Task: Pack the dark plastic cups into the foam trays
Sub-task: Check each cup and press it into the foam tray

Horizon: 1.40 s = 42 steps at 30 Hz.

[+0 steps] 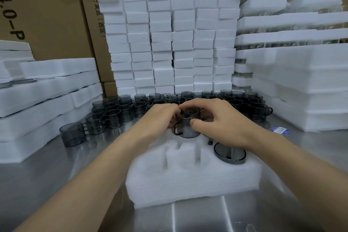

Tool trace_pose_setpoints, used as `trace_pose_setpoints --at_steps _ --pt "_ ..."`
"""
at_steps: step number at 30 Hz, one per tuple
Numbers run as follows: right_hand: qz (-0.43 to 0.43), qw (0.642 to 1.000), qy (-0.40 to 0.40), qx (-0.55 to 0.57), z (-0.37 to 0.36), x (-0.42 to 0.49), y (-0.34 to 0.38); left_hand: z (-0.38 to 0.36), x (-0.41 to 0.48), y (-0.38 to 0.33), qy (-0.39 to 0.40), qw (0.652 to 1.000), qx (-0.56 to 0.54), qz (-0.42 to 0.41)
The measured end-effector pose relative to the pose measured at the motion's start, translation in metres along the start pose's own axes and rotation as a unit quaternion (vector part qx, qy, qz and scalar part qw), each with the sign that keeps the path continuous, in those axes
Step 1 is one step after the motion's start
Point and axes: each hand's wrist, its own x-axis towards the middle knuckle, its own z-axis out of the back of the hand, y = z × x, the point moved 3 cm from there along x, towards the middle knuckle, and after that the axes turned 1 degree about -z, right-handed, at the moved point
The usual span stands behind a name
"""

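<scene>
Dark plastic cup [189,124], translucent, handled: held upright at the far side of a white foam tray [188,181] and gripped by both hands. The left hand [160,117] is curled round its left side and rim; the right hand [220,120] is set with the thumb on the near wall and the fingers over the rim. A second cup [229,153] is seated in the tray's right-hand slot. The tray is placed near the front edge of a steel bench [66,184]. Loose cups [120,111] are massed along the rear edge, with one stray cup [72,133] set apart at the left. Foam blocks [169,39] are stacked behind them. Left tray pile [47,90] and right tray pile [301,81] are set at the side edges, backed by cartons [47,15].
</scene>
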Motion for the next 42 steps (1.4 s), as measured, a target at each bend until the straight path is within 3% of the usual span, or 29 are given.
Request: trace_pose_setpoints --at_steps 11,42 --pt "0.007 0.997 0.041 0.071 -0.007 0.002 0.0 0.001 -0.005 -0.006 0.0 1.0 -0.005 -0.009" --pt "0.028 0.996 0.053 0.065 -0.011 0.005 -0.004 -0.001 -0.003 -0.006 0.006 0.999 0.009 -0.041"
